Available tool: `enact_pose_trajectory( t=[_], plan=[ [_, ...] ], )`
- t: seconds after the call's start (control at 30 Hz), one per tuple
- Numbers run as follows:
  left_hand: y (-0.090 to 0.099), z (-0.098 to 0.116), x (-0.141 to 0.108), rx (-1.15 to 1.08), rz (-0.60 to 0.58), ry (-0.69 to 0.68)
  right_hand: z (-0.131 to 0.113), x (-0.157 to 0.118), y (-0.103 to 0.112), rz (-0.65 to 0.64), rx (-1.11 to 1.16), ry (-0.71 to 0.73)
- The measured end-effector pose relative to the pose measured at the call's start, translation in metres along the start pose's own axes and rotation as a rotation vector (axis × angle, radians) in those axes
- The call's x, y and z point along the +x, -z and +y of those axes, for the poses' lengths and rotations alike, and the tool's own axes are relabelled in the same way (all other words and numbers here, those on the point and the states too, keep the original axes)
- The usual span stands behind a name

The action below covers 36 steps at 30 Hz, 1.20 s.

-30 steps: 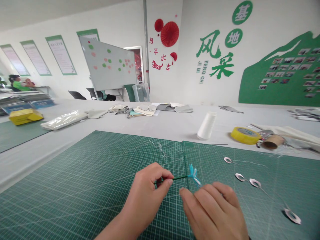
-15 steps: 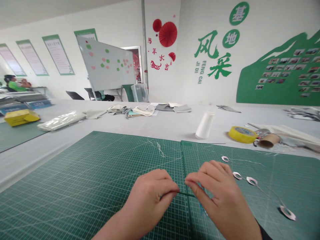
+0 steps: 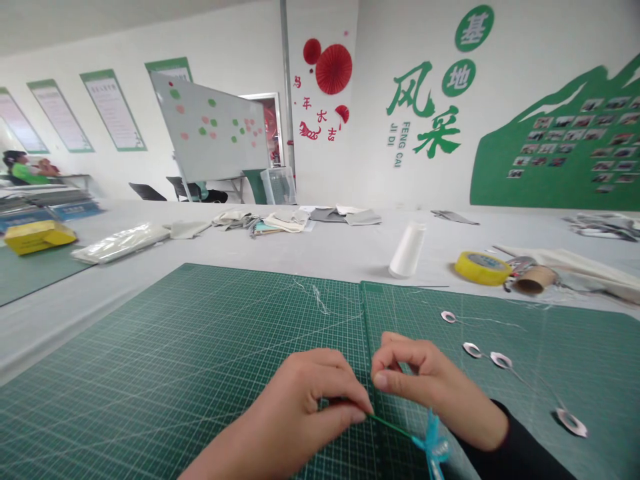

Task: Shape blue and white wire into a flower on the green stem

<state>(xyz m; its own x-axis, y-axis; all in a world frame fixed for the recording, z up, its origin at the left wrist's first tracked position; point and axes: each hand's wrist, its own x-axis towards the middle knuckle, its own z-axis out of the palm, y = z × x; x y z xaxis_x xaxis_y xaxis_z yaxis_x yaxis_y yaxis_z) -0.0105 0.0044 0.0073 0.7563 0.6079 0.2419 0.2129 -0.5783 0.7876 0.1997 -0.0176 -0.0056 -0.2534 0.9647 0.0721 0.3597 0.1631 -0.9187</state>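
My left hand (image 3: 320, 400) pinches one end of a thin green stem (image 3: 391, 425) between thumb and fingertips. At the stem's other end hangs a light blue ribbon-like piece (image 3: 433, 445), below my right hand. My right hand (image 3: 417, 373) is above the stem with thumb and index finger pressed together; whatever lies between them, if anything, is too small to make out. Both hands are over the green cutting mats (image 3: 240, 333), near the seam. Several small white rings (image 3: 501, 360) with threads lie on the right mat.
Behind the mats stand a white thread cone (image 3: 407, 250), a yellow tape roll (image 3: 483, 268) and a cardboard tube (image 3: 536, 280). Fabric scraps (image 3: 287, 221), a plastic-wrapped pack (image 3: 123, 244) and a yellow box (image 3: 40, 237) lie farther back. A person (image 3: 27, 170) sits far left.
My left hand has shifted slightly right and down. My right hand has drawn back from the stem and turned, leaving the blue piece in full view below it.
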Motion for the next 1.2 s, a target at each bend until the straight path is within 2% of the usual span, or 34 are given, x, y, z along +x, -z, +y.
enact_pose_trajectory(
  t=[0.27,0.43,0.67,0.73,0.8,0.87,0.93,1.03,1.1,1.2],
  plan=[
    [0.001,-0.007,0.006,-0.236,0.211,0.215,0.011,0.004,-0.017,0.025,0.184,-0.062],
    [0.002,-0.012,0.006,-0.378,0.283,0.335,0.010,0.001,-0.030,0.064,0.293,-0.104],
    [0.001,-0.014,0.005,-0.427,0.379,0.429,0.001,-0.004,-0.051,0.205,0.496,-0.171],
    [0.001,-0.015,0.005,-0.401,0.386,0.432,0.000,-0.005,-0.054,0.257,0.484,-0.183],
    [0.001,-0.015,0.005,-0.367,0.389,0.413,0.000,-0.007,-0.056,0.296,0.347,-0.150],
    [0.001,-0.015,0.005,-0.323,0.391,0.384,0.002,-0.010,-0.056,0.332,0.096,-0.064],
    [0.001,-0.015,0.004,-0.270,0.390,0.359,0.003,-0.014,-0.057,0.390,-0.192,0.073],
    [0.002,-0.014,0.004,-0.196,0.382,0.355,0.005,-0.022,-0.060,0.558,-0.652,0.407],
    [0.001,-0.012,0.004,-0.148,0.380,0.357,0.006,-0.026,-0.061,0.624,-0.941,0.604],
    [-0.001,-0.011,0.005,-0.079,0.367,0.339,0.003,-0.028,-0.058,0.633,-1.112,0.714]
  ],
)
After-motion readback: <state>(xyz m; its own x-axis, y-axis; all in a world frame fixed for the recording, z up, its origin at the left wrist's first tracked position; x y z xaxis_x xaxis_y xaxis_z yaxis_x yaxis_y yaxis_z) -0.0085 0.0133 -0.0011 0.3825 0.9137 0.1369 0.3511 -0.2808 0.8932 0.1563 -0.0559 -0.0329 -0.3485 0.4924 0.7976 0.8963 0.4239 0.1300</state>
